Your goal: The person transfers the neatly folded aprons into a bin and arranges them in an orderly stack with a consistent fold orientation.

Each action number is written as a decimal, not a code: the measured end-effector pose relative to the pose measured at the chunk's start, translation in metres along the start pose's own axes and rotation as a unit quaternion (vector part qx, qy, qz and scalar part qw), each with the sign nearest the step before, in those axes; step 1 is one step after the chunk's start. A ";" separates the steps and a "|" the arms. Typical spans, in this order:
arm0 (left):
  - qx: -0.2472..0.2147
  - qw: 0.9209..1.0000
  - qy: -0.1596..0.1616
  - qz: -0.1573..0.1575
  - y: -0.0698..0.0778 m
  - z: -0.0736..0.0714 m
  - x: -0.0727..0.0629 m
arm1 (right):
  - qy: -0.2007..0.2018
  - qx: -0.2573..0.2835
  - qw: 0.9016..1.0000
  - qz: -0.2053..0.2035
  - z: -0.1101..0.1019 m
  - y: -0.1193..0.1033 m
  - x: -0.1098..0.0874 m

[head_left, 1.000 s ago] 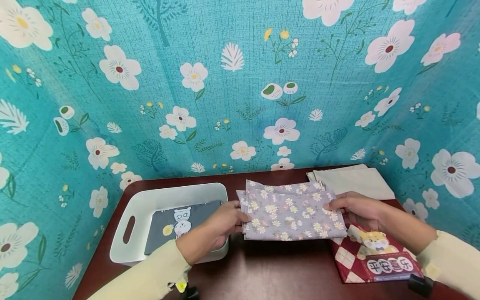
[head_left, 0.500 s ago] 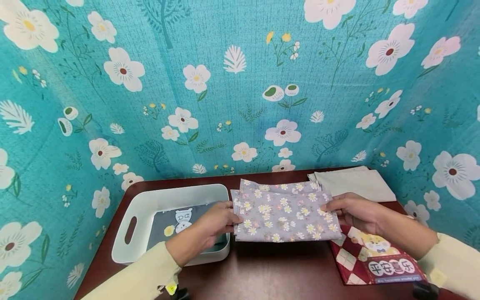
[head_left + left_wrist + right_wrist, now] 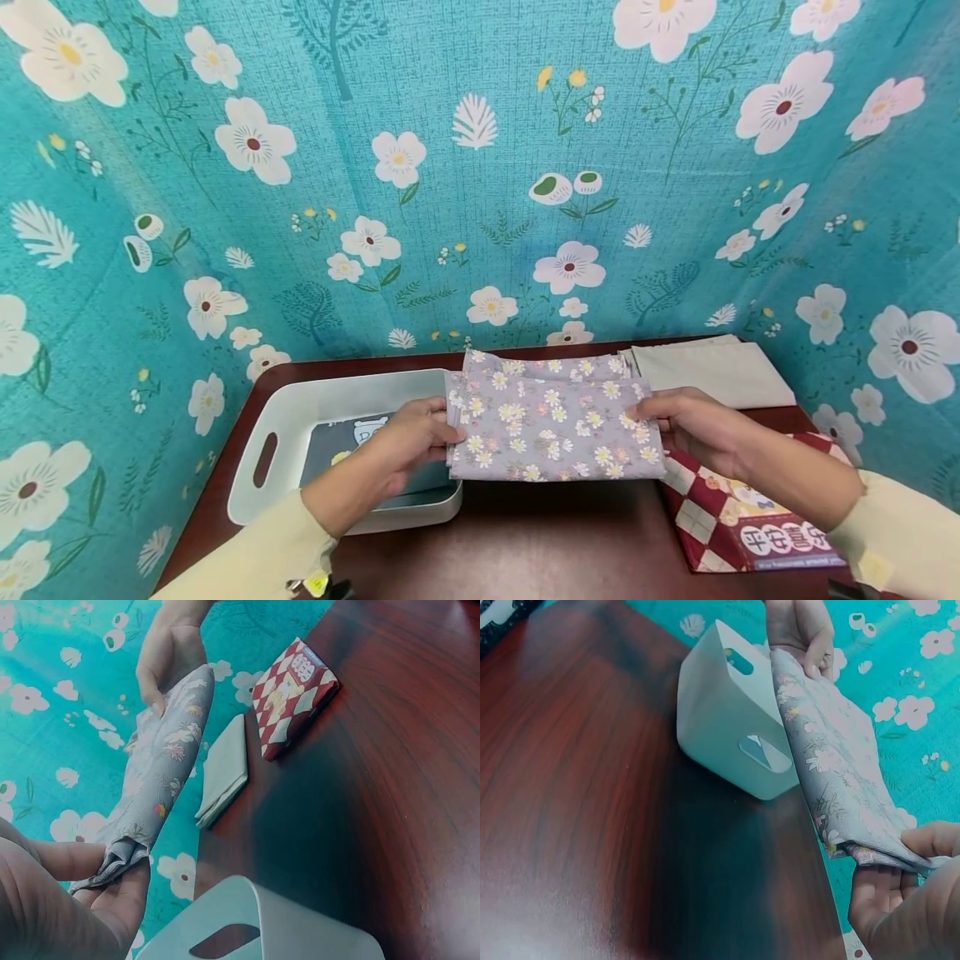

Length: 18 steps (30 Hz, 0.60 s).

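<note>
A folded lavender-grey cloth with a daisy print (image 3: 555, 429) is held level above the table, between both hands. My left hand (image 3: 412, 437) pinches its left edge, thumb on top and fingers beneath; the left wrist view shows the cloth's layers (image 3: 127, 855) in that grip. At the opposite edge my right hand (image 3: 693, 421) pinches it the same way, as the right wrist view also shows. Left of the cloth stands a white plastic bin (image 3: 341, 396) with handle holes. A folded dark grey cloth with a cartoon print (image 3: 348, 442) lies inside, partly hidden by my left forearm.
A folded red checkered cloth (image 3: 693, 521) lies at the table's right, partly under my right forearm. Behind it is a folded beige cloth (image 3: 712, 371). A teal floral curtain (image 3: 480, 208) encloses the dark red wooden table (image 3: 555, 550).
Both hands have moved left together with the daisy-print cloth, bringing its left edge up to the bin's right rim. My left forearm now covers more of the dark grey cloth.
</note>
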State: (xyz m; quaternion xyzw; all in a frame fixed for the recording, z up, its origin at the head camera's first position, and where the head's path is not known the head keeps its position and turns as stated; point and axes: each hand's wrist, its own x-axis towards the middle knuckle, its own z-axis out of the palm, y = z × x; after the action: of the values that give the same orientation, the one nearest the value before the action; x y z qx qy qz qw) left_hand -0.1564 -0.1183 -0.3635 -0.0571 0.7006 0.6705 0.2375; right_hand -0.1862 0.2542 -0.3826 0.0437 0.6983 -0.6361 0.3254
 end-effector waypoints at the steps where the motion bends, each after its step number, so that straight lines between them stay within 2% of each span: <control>1: 0.001 1.000 0.001 0.000 0.000 -0.001 -0.001 | 0.000 0.000 1.000 -0.001 0.002 -0.001 0.000; 8: -0.002 1.000 0.013 -0.004 0.000 -0.013 -0.006 | -0.002 0.003 1.000 -0.003 0.015 -0.007 0.002; 18: 0.008 0.997 0.071 -0.018 -0.005 -0.024 -0.019 | -0.036 0.003 0.999 -0.025 0.031 -0.013 0.009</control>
State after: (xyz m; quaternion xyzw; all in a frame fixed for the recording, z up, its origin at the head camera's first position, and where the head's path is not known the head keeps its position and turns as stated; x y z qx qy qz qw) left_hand -0.1441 -0.1468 -0.3602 -0.1154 0.7198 0.6546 0.2000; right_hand -0.1870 0.2203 -0.3750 0.0046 0.6852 -0.6473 0.3338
